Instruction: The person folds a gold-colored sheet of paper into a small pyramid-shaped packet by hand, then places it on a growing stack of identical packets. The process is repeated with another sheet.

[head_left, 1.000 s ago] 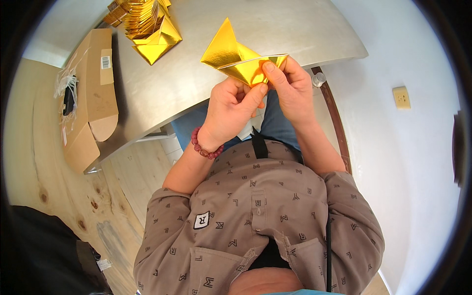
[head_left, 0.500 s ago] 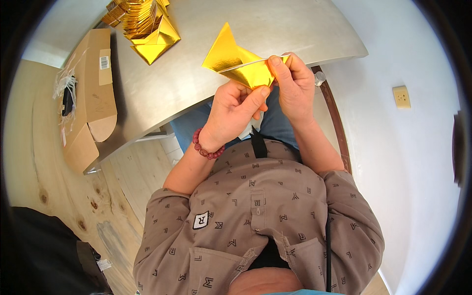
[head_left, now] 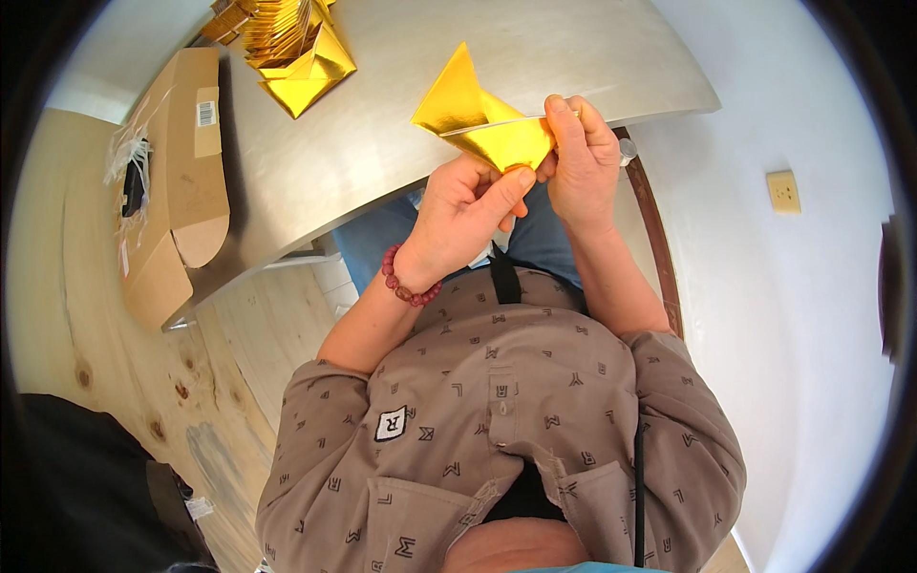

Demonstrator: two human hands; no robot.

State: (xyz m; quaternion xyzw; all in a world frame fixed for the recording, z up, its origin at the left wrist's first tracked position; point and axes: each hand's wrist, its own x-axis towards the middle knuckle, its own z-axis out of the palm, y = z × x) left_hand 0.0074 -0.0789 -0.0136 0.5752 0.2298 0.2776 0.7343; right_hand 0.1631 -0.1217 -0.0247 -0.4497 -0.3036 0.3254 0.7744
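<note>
My left hand (head_left: pixel 463 215) and right hand (head_left: pixel 578 153) each grip the folded gold paper (head_left: pixel 482 119) tight above the bench (head_left: pixel 382 143).

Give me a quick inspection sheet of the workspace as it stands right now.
Surface: grey table, mostly bare.
Job's things: folded gold paper, held above the table edge.
Clutter: stack of gold sheets at the far side; open cardboard box at the left end.
Hands: left hand and right hand both pinch the paper.
Cables: nothing seen.
Surroundings: wooden floor, white wall with a socket.
</note>
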